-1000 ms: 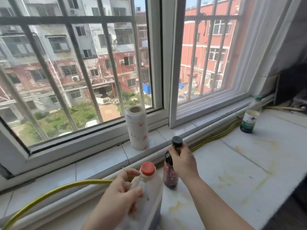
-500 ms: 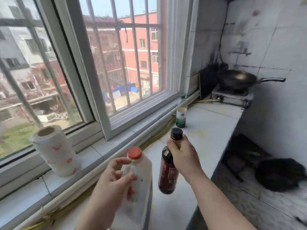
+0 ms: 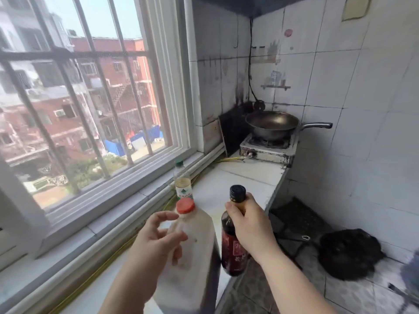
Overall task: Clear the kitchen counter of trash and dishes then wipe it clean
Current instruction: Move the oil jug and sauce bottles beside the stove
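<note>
Bottles fill both hands: your left hand grips the red-capped plastic jug by its handle, probably heavy; your right hand clasps the dark sauce bottle at its neck, likely fragile, above the table.

Bare counter runs open toward the stove; only the green-capped bottle stands windowside, seemingly against the pipe.

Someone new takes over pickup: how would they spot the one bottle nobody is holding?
Start at the big window; below it runs the white counter toward the stove. Against the sill stands a small clear bottle. It alone has a green cap, unlike the held red-capped jug and black-capped dark bottle.
</note>
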Demonstrator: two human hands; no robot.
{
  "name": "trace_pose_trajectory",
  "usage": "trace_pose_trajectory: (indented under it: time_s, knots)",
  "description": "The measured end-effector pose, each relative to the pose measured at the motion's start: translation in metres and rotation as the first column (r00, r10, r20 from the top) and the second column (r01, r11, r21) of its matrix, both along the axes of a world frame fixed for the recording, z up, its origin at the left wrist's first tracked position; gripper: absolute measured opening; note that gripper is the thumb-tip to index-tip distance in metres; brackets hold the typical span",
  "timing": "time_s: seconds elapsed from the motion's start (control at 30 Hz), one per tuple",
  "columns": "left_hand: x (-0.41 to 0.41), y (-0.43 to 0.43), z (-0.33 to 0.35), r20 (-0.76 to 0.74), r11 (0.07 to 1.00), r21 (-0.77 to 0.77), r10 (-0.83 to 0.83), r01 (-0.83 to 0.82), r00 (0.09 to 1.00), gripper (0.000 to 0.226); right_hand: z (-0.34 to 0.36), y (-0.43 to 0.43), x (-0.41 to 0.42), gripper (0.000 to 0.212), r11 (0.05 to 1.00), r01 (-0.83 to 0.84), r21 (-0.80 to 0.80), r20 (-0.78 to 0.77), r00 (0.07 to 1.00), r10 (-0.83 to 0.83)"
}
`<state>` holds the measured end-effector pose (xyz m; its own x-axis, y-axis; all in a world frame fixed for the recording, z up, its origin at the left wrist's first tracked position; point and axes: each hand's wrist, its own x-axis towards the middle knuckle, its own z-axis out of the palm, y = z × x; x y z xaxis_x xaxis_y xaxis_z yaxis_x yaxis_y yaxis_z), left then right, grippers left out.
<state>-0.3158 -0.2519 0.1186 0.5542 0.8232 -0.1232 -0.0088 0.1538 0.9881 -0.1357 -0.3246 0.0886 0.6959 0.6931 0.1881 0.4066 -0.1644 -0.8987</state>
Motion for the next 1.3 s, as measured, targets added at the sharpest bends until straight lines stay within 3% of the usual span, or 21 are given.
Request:
trace_pose_trajectory:
  time_s: [0.17, 0.5, 0.77, 0.97, 1.17, 1.3]
  knots:
    - [0.072, 0.033, 0.000, -0.017, 0.998, 0.026, -0.053, 0.054, 0.998, 0.031, -0.002, 0.020, 0.063, 0.014, 0.999, 0.045, -0.008, -0.017, 0.999, -0.045]
    - [0.205, 0.132, -0.015, -0.021, 0.992, 0.027, -0.123, 0.124, 0.992, 0.030, -0.001, 0.104, 0.179, 0.016, 0.991, 0.111, -0.072, 0.017, 0.994, -0.110]
    - [0.309, 0.207, -0.016, -0.061, 0.995, -0.084, -0.057, 0.052, 0.997, 0.030, -0.005, 0.159, 0.265, 0.014, 0.980, 0.186, -0.067, -0.015, 0.982, -0.187]
    - [0.392, 0.245, -0.017, -0.037, 0.979, -0.184, 0.078, -0.083, 0.996, 0.033, -0.009, 0.195, 0.340, 0.016, 0.993, 0.087, -0.082, -0.043, 0.995, -0.091]
    - [0.473, 0.271, -0.021, 0.031, 0.918, -0.296, 0.285, -0.263, 0.958, 0.033, -0.013, 0.226, 0.420, 0.018, 0.980, -0.119, -0.160, -0.041, 0.993, 0.114]
    - [0.514, 0.290, -0.033, 0.057, 0.900, -0.263, 0.373, -0.347, 0.926, 0.041, -0.016, 0.243, 0.456, 0.016, 0.953, -0.241, -0.182, -0.048, 0.971, 0.236]
